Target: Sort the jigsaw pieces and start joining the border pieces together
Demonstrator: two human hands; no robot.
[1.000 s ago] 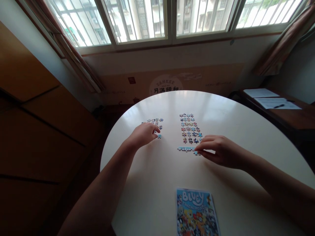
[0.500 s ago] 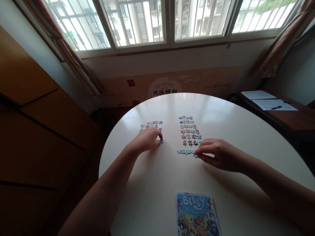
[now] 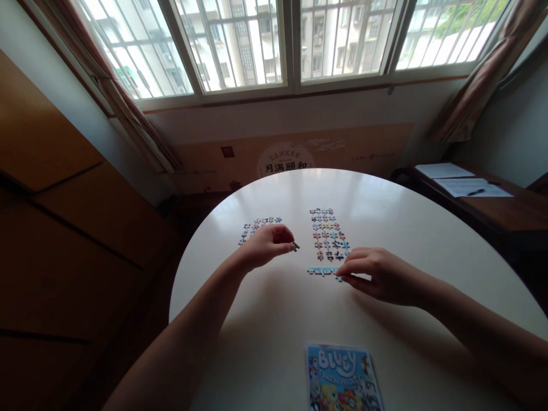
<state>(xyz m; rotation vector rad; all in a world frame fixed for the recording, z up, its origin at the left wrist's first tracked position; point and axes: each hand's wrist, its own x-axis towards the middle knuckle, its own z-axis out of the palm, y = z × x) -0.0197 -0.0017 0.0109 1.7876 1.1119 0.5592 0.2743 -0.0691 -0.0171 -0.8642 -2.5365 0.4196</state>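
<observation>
Pinched between the thumb and fingers of my left hand (image 3: 270,244) is a single small puzzle piece (image 3: 296,246), held just above the table. My right hand (image 3: 372,271) has its thumb and fingertips closed on the right end of a joined puzzle strip (image 3: 322,271), light blue along its top edge, lying on the table. Beyond that strip, loose puzzle pieces (image 3: 327,235) lie in several rows. A second group of loose pieces (image 3: 261,221) sits at the left, partly covered by my left hand.
A picture card (image 3: 342,377) lettered "BLUEY" lies near the front of the round white table (image 3: 257,354). To the right, a brown side table (image 3: 514,208) holds paper sheets (image 3: 471,187) and a pen (image 3: 476,192). Barred windows (image 3: 240,48) are behind.
My left hand has moved right, away from the left group, carrying the puzzle piece toward the strip. My right hand stays at the strip's end. The view has tilted slightly up.
</observation>
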